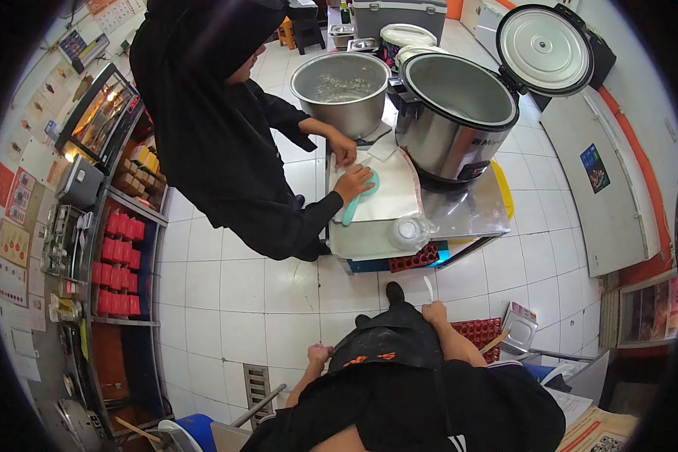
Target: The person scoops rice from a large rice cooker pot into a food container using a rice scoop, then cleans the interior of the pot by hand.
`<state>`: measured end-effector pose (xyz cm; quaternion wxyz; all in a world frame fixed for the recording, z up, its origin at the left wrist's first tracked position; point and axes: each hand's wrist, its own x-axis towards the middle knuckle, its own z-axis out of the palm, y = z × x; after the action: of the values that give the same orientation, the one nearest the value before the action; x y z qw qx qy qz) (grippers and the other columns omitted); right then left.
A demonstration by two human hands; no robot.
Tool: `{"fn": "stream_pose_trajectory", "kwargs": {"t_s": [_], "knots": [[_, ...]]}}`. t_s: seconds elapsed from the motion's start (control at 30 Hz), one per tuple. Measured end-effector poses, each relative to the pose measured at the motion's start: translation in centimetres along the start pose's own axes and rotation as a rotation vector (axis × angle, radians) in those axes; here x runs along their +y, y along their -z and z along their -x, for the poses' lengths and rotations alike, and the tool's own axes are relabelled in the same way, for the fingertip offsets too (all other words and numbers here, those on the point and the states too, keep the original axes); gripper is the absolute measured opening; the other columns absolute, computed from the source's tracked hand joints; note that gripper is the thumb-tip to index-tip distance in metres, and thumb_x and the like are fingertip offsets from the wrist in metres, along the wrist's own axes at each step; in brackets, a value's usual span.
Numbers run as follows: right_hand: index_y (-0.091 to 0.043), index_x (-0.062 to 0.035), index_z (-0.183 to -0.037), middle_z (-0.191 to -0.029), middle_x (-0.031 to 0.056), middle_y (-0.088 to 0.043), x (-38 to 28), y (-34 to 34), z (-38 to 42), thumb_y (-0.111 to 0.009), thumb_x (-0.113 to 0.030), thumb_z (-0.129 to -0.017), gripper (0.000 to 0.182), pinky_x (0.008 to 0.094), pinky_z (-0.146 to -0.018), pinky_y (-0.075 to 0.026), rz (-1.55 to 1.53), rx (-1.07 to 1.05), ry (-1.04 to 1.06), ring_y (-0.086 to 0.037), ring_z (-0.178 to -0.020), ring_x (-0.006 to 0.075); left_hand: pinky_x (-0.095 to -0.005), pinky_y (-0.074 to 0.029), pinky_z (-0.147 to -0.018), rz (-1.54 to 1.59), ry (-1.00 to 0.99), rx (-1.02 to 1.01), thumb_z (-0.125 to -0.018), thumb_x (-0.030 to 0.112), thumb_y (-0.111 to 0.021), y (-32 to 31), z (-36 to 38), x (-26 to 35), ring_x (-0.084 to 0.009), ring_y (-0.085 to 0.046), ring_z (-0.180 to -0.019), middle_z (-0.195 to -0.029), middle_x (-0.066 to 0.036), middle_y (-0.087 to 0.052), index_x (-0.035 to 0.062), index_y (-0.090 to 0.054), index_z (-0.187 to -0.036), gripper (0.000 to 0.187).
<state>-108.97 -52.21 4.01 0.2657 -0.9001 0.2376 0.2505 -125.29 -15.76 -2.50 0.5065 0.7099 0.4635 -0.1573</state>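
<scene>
My right hand (pixel 434 313) is closed around the lower end of a slim, white, slightly curved utensil (pixel 429 288), which points up and away from me. Its kind is too small to tell. Low by the edge of my dark apron (pixel 377 340), my left hand (pixel 319 352) has its fingers curled in; what they hold, if anything, is hidden. Ahead, a co-worker's hand (pixel 354 183) rests on a teal round-headed utensil (pixel 360 197) lying on white paper (pixel 395 188). The co-worker's other hand (pixel 343 149) touches the paper's far side.
A metal table (pixel 467 215) bears a large pot of liquid (pixel 339 117), an open rice cooker (pixel 452 143) and a clear plastic container (pixel 409 233). The co-worker (pixel 211 135) stands left of it. Red egg trays (pixel 474 331) and a scale (pixel 520 325) are at my right; shelves with red boxes (pixel 119 260) line the left.
</scene>
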Motion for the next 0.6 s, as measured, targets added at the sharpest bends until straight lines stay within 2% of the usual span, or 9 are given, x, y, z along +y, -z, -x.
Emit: {"fn": "stream_pose_trajectory", "kwargs": {"t_s": [0.2, 0.33, 0.4, 0.5, 0.6], "knots": [[-0.065, 0.0102, -0.094, -0.099, 0.0316, -0.063, 1.2, -1.1, -1.3, -0.055, -0.027, -0.076, 0.043, 0.0462, -0.089, -0.048, 0.052, 0.014, 0.063, -0.061, -0.099, 0.0442, -0.0354, -0.041, -0.045, -0.054, -0.026, -0.001, -0.067, 0.004, -0.079, 0.0, 0.5, -0.4, -0.0150, -0.047, -0.048, -0.053, -0.003, -0.050, 0.0088, -0.050, -0.055, 0.032], [-0.065, 0.0099, -0.093, -0.098, 0.0311, -0.064, 1.5, -1.6, -1.9, -0.055, -0.027, -0.076, 0.042, 0.0461, -0.089, -0.048, 0.046, 0.036, 0.054, -0.061, -0.099, 0.0440, -0.0354, -0.041, -0.046, 0.041, -0.024, -0.011, -0.066, 0.007, -0.081, -0.1, 0.2, -1.3, -0.0154, -0.047, -0.049, -0.053, -0.003, -0.050, 0.0082, -0.051, -0.055, 0.032], [-0.065, 0.0096, -0.093, -0.097, 0.0305, -0.064, 1.8, -2.1, -2.2, -0.055, -0.028, -0.076, 0.042, 0.0462, -0.089, -0.048, 0.023, 0.059, 0.048, -0.062, -0.098, 0.0438, -0.0347, -0.041, -0.046, -0.053, -0.044, 0.001, -0.066, 0.010, -0.082, -0.1, -0.2, -1.6, -0.0158, -0.048, -0.049, -0.054, -0.004, -0.051, 0.0082, -0.050, -0.055, 0.034], [-0.066, 0.0088, -0.092, -0.096, 0.0297, -0.065, 1.9, -2.4, -2.3, -0.055, -0.027, -0.076, 0.041, 0.0466, -0.088, -0.048, 0.042, 0.065, 0.047, -0.062, -0.098, 0.0437, -0.0346, -0.041, -0.045, -0.073, 0.026, -0.016, -0.065, 0.011, -0.083, 0.0, -0.3, -1.7, -0.0162, -0.048, -0.049, -0.055, -0.005, -0.052, 0.0083, -0.050, -0.055, 0.035], [-0.066, 0.0081, -0.092, -0.096, 0.0295, -0.065, 1.5, -1.7, -1.6, -0.056, -0.028, -0.076, 0.040, 0.0467, -0.088, -0.048, 0.018, 0.015, 0.053, -0.062, -0.097, 0.0436, -0.0346, -0.041, -0.044, -0.054, 0.017, 0.011, -0.065, 0.011, -0.083, 0.1, 0.8, -0.9, -0.0162, -0.048, -0.048, -0.055, -0.005, -0.053, 0.0083, -0.049, -0.055, 0.036]]}}
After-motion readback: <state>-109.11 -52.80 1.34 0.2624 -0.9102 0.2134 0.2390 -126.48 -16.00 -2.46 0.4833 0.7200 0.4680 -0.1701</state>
